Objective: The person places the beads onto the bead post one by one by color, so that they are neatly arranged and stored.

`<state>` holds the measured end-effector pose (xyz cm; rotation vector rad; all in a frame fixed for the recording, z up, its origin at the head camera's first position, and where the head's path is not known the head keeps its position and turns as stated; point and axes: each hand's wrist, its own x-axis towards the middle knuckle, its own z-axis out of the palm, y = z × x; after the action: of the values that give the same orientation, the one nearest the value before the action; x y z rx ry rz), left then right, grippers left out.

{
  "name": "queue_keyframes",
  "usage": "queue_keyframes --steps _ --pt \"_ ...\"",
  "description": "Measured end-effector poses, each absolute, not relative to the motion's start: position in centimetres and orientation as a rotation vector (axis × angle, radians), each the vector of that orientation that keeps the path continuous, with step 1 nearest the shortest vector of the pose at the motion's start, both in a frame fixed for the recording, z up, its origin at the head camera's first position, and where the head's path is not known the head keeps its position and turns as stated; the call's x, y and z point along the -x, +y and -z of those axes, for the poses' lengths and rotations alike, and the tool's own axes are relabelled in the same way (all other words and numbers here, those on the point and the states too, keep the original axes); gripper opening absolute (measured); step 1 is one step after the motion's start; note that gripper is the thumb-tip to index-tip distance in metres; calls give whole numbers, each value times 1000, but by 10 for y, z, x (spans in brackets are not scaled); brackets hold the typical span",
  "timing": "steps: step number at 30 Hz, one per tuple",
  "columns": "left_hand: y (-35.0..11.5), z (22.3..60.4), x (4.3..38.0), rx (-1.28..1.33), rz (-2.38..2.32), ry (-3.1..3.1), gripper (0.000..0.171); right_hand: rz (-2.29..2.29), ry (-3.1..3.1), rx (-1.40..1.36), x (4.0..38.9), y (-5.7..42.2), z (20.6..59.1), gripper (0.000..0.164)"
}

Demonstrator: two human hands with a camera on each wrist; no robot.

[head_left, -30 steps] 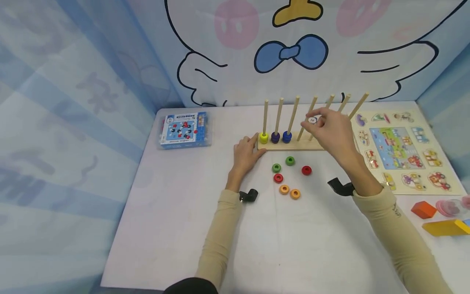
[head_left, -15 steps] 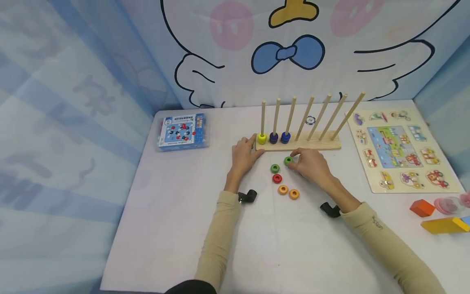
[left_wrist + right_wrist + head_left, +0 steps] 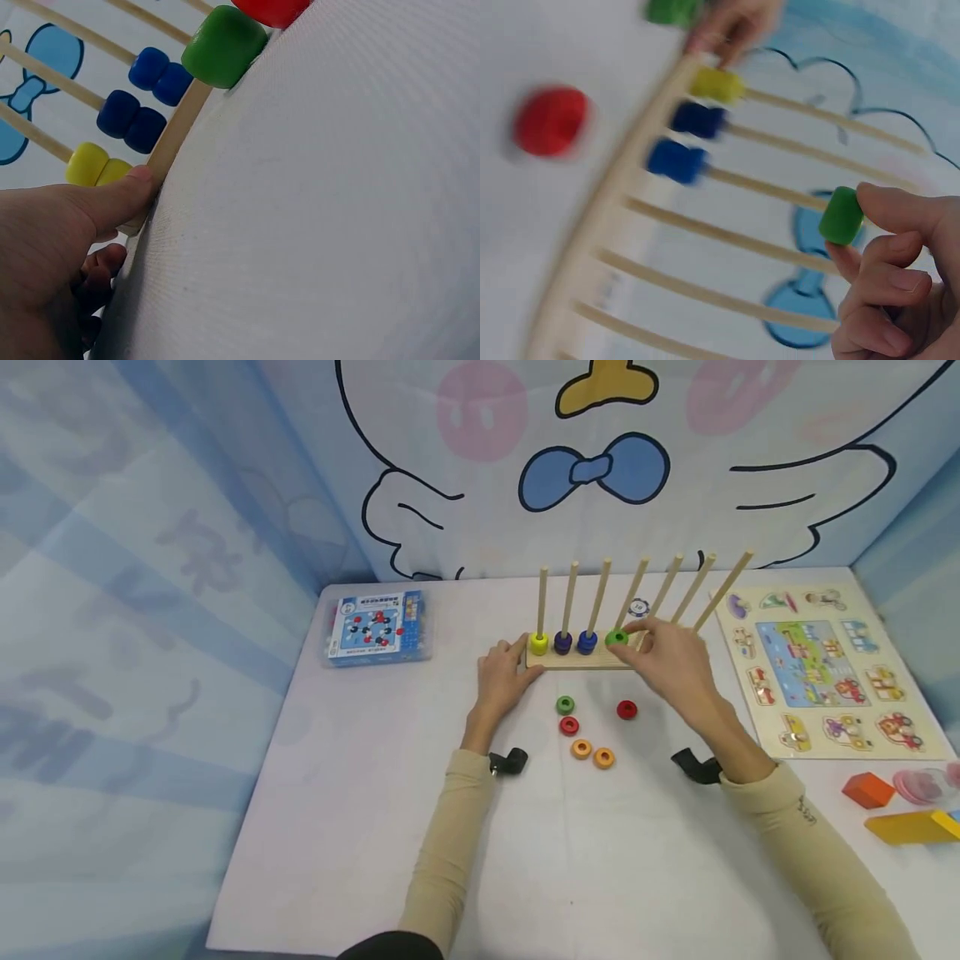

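A green bead [image 3: 617,637] was pinched between the thumb and a fingertip of the right hand [image 3: 675,664], whose other fingers were curled in towards the palm. The bead was held up among the pegs [image 3: 542,602] of a wooden base [image 3: 573,664]; whether it was touched by any peg could not be told. The left end of the base was gripped by the left hand [image 3: 498,681], with the thumb laid along the near side and the fingers reached round the end.

Of the 7 pegs, 3 at the left end were loaded: 2 yellow beads [image 3: 538,644], then 2 dark blue beads [image 3: 562,644], then 2 blue beads [image 3: 587,643], all seated at the bottom.

In front of the base, 1 loose green bead [image 3: 565,705], 2 red beads [image 3: 627,710] and 2 orange beads [image 3: 581,749] were spread on the white table [image 3: 337,827]. To the left, a blue boxed set [image 3: 378,625] was placed well apart from the base. To the right, a picture puzzle board [image 3: 821,747] was laid flat, with an orange block [image 3: 868,790] and a yellow block [image 3: 911,827] set nearer the person.
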<state>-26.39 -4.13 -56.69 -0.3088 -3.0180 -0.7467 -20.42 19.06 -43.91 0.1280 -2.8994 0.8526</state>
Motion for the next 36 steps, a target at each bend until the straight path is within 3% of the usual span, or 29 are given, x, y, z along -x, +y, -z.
queue_keyframes --steps 7,15,24,29,36 --pt "-42 565 259 298 760 -3008 69 -759 -2617 -135 221 199 367 44" --pt "-43 566 254 303 780 -3012 69 -721 -2735 -64 236 196 357 46" --pt "-42 566 260 309 765 -3016 70 -803 -2657 -34 220 195 383 42" --pt "-43 566 260 306 753 -3018 69 -942 -2778 -134 197 176 428 30" --pt "-43 564 261 315 741 -3011 70 -990 -3059 -299 182 147 490 33"
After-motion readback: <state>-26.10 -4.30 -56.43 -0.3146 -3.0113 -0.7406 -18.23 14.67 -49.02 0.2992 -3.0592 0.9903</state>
